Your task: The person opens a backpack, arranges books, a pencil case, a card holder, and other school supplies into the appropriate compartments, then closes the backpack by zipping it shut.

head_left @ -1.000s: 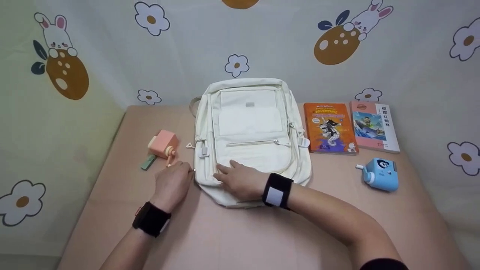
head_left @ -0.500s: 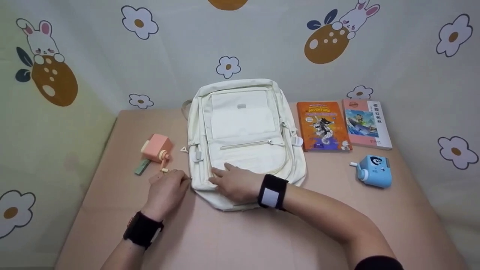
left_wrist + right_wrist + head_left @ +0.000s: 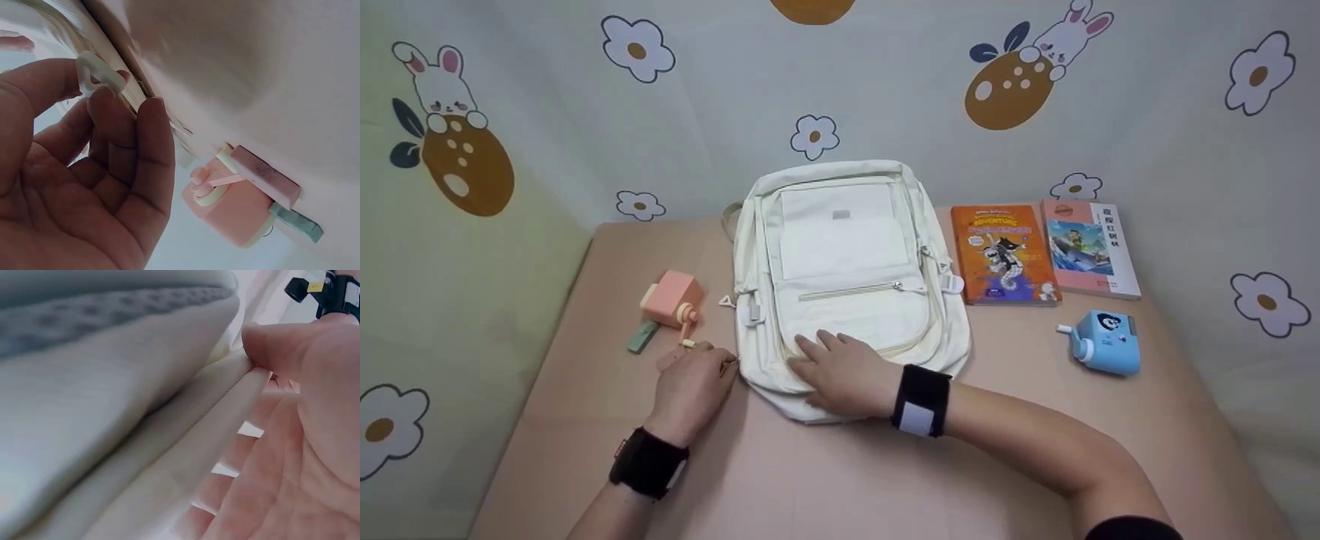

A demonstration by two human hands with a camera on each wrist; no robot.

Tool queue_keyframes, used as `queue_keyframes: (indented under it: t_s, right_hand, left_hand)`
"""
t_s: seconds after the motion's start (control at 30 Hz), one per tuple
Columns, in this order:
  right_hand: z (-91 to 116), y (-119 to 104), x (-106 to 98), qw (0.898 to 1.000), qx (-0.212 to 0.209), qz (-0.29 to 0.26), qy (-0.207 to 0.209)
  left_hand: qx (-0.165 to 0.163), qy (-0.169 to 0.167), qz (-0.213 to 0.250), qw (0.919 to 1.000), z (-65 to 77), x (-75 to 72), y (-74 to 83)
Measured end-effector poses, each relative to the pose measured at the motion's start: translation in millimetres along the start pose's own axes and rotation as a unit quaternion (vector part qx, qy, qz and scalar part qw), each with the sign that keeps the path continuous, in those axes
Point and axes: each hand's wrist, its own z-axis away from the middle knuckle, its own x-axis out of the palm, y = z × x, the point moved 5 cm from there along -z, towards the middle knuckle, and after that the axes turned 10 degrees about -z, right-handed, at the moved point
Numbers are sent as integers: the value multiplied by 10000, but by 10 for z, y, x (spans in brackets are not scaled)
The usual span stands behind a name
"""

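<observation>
A cream backpack (image 3: 840, 247) lies front up on the table. At its lower left side, my left hand (image 3: 694, 390) pinches a white triangular zipper pull (image 3: 101, 73) between thumb and fingers. My right hand (image 3: 851, 379) lies over the bag's lower front with fingers spread. In the right wrist view its thumb presses the edge of a fabric fold (image 3: 185, 422), the fingers on the other side. Just beyond my left hand stand a pink pencil sharpener (image 3: 673, 296) with a crank, a green block (image 3: 642, 337) and a pink block (image 3: 267, 174).
Right of the bag lie an orange book (image 3: 1006, 255) and a pink-and-white book (image 3: 1091, 247). A blue crank pencil sharpener (image 3: 1108, 343) sits in front of them. A patterned cloth (image 3: 720, 97) hangs behind the pinkish table (image 3: 825, 487).
The head view has shifted slightly. My right hand has edged a little right and nearer on the bag's lower front. The left hand keeps hold of the zipper pull.
</observation>
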Motion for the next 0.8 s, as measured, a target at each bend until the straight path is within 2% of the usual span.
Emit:
queue_keyframes:
  t_s: [0.27, 0.47, 0.8]
  right_hand:
    - [26, 69, 125, 9976, 390, -561, 124]
    - [-2, 60, 117, 9961, 615, -606, 209]
    - [-45, 27, 74, 9896, 1024, -982, 228]
  left_hand:
    - [54, 41, -269, 9996, 31, -9, 25]
    - [148, -126, -183, 9996, 30, -45, 54]
    - [152, -458, -114, 9988, 221, -144, 142]
